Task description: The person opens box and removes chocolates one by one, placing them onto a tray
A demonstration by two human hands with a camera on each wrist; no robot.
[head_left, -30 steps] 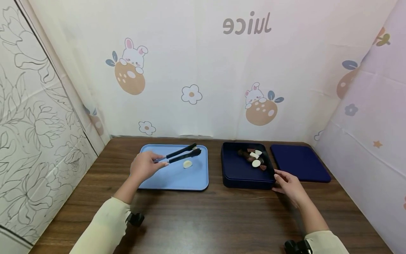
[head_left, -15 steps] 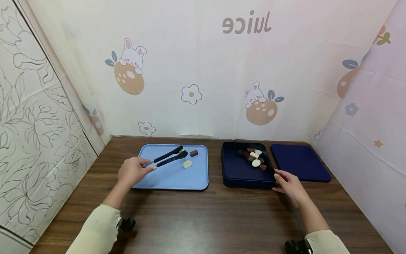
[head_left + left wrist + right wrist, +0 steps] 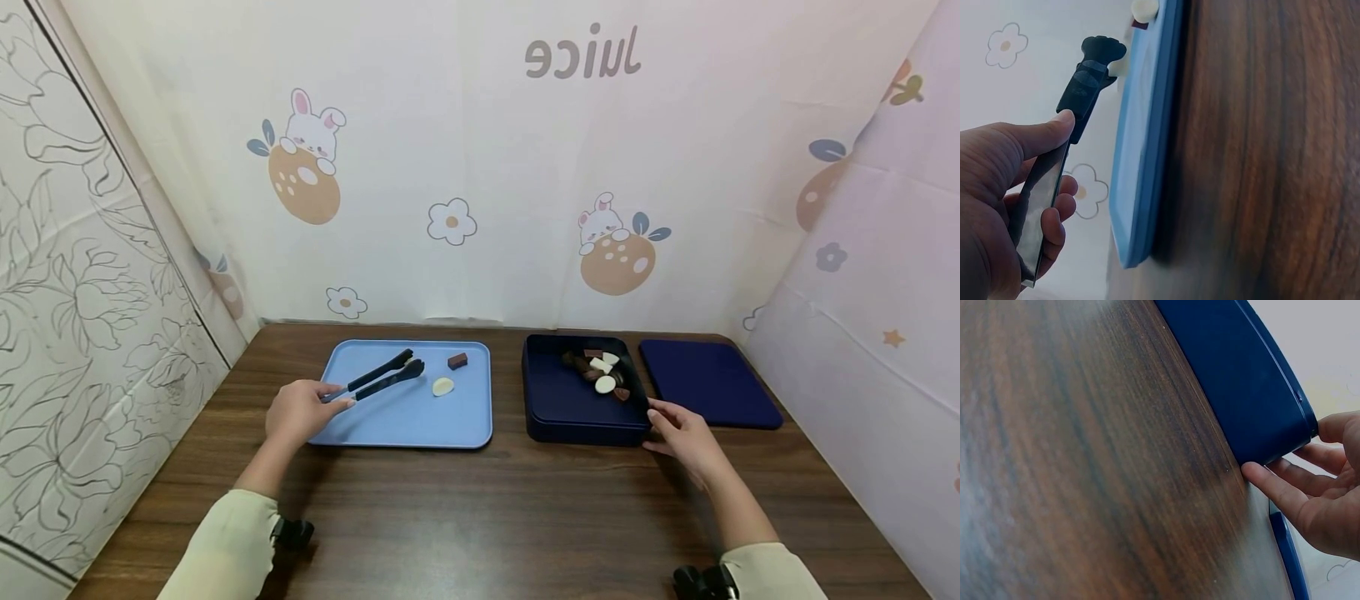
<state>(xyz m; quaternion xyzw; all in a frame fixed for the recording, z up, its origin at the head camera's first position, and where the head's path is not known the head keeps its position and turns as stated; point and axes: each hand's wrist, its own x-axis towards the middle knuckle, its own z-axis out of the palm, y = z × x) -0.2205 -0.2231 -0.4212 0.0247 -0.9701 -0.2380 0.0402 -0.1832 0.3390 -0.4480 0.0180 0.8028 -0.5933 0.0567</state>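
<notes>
Left hand [image 3: 294,410] gripping black-tipped tongs [image 3: 386,382], pale piece [image 3: 1120,69] at tips, over blue tray [image 3: 405,427], centre-left | right hand [image 3: 686,439], fingers extended, touching navy box [image 3: 585,433], centre-right | likely placing; calls for lowering, loosening

Left-hand grip [image 3: 298,412] has tongs [image 3: 384,379] over a blue tray [image 3: 405,429] with a brown block [image 3: 457,361] and cream disc [image 3: 442,387] on it, pale bit [image 3: 408,362] between the tips. Right-hand grip [image 3: 684,435]'s on a navy box [image 3: 555,408]'s corner, brown and white pieces [image 3: 605,384] inside, flat navy panel [image 3: 708,383] beside.
</notes>
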